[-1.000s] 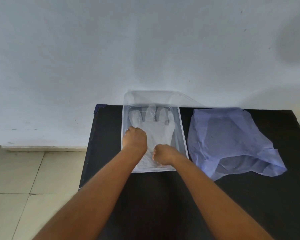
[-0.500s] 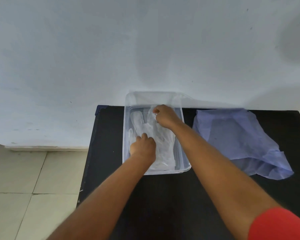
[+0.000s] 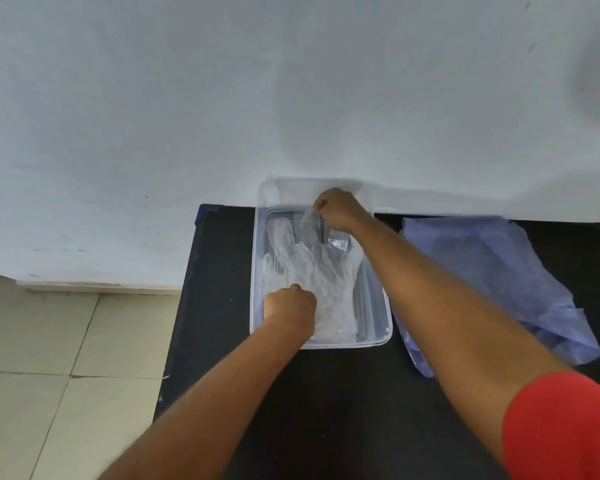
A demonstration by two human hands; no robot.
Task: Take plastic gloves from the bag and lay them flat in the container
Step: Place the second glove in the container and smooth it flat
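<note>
I see a black bench [image 3: 326, 410] pushed against a pale wall [image 3: 222, 98], with cream floor tiles [image 3: 49, 341] off to the left. My left hand [image 3: 289, 311] is curled together, pressing the clear plastic glove [image 3: 312, 268] down inside the clear container [image 3: 378, 327]. My right hand [image 3: 338, 209] pinches one glove finger at the far end. The bluish bag [image 3: 499, 271] lies just right of that forearm. No readable writing shows.

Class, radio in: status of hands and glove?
Left hand pressing glove cuff down. Right hand pinching a fingertip, lifted. Glove inside container. Nothing obstructing.
</note>
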